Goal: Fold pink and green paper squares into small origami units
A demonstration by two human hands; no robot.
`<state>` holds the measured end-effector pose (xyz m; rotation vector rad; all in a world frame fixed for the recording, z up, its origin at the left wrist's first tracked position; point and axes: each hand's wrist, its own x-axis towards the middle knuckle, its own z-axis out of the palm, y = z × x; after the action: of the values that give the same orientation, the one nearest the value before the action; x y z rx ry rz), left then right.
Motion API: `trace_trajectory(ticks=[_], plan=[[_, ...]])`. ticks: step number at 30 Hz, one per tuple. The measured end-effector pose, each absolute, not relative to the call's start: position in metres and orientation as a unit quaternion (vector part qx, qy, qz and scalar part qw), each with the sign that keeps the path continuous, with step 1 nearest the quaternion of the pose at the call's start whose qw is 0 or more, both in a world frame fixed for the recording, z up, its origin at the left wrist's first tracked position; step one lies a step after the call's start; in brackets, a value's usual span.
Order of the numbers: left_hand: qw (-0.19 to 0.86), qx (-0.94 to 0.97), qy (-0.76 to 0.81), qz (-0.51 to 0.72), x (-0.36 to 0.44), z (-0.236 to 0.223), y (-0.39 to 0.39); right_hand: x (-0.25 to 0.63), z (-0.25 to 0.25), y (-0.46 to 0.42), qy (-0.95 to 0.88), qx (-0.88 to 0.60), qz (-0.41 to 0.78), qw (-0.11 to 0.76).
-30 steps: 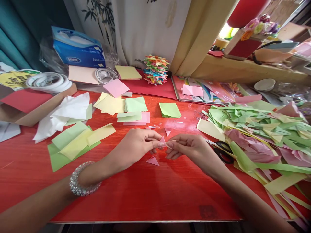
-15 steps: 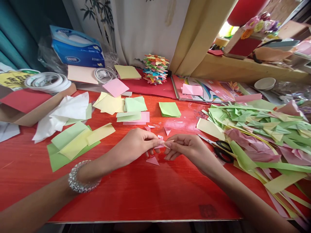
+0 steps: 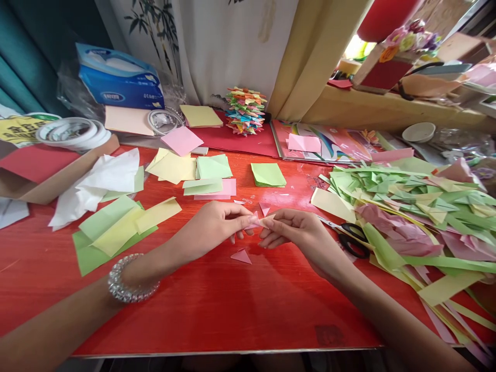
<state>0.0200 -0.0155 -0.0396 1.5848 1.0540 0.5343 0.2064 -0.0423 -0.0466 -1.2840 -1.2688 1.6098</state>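
1. Above the table (image 3: 232, 310), pink paper (image 3: 252, 222) is pinched by the left hand (image 3: 219, 227), pale paper (image 3: 267, 220) by the right hand (image 3: 298, 227).
2. Apparently folded: pink triangle (image 3: 241, 256), green pieces (image 3: 406, 191).
3. Left unfolded: green squares (image 3: 268, 174).
4. Completion of the pinched papers cannot be judged.

The table (image 3: 217, 305) is glossy red, the folded paper pile (image 3: 403, 191) green, yellow and pink.

Two loose pink triangles (image 3: 241, 256) lie on the worktop (image 3: 217, 305), one near, one far. There is one pair of scissors (image 3: 354, 239) right, one bowl (image 3: 418, 132) far right, one blue pack (image 3: 120, 77) far left, and one spiky paper tower (image 3: 245, 111). The green folded papers (image 3: 399, 188) overlap too much to count.
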Motion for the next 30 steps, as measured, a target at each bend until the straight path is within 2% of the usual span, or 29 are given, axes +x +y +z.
trace_trajectory(ticks=[5, 22, 26, 30], plan=[[0.565, 0.626, 0.457, 0.283, 0.023, -0.046, -0.018, 0.205, -0.049, -0.042, -0.495, -0.486, 0.633, 0.343], [0.559, 0.641, 0.450, 0.272, 0.024, -0.046, -0.019, 0.203, -0.049, -0.043, -0.517, -0.476, 0.610, 0.367], [0.526, 0.682, 0.412, 0.299, 0.022, -0.044, -0.022, 0.204, -0.051, -0.049, -0.578, -0.478, 0.523, 0.404], [0.433, 0.744, 0.393, 0.324, 0.021, -0.039, -0.026, 0.208, -0.049, -0.054, -0.696, -0.483, 0.340, 0.407]])
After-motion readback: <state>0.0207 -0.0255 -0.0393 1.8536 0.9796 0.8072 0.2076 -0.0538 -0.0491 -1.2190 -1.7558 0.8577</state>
